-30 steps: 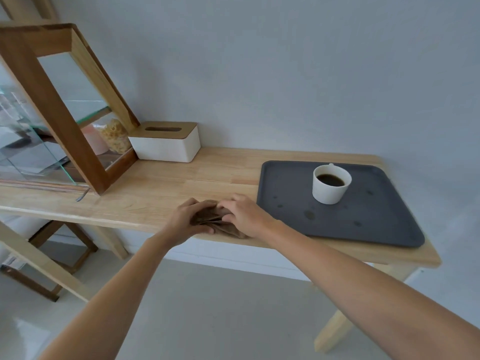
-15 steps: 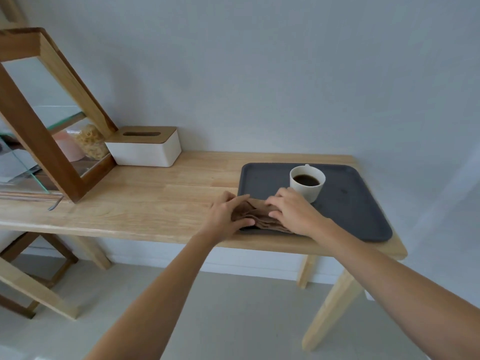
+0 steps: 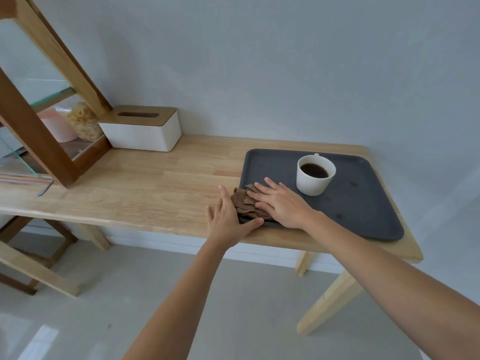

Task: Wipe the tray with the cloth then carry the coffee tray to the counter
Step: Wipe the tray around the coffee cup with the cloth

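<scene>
A dark grey tray lies on the right end of the wooden table. A white cup of black coffee stands on the tray's middle. A crumpled brown cloth rests on the tray's near left corner. My right hand presses flat on the cloth, fingers spread. My left hand is at the tray's left edge, fingers apart, its thumb against the tray's front rim beside the cloth. Small dark spots mark the tray's surface.
A white tissue box with a wooden lid stands at the back of the table by the wall. A wood-framed glass case takes up the table's left end. The table's right edge lies just past the tray.
Both hands brought the cloth from the table's front edge onto the tray's near left corner. My right hand now lies flat on it, and my left hand has come off the cloth.
</scene>
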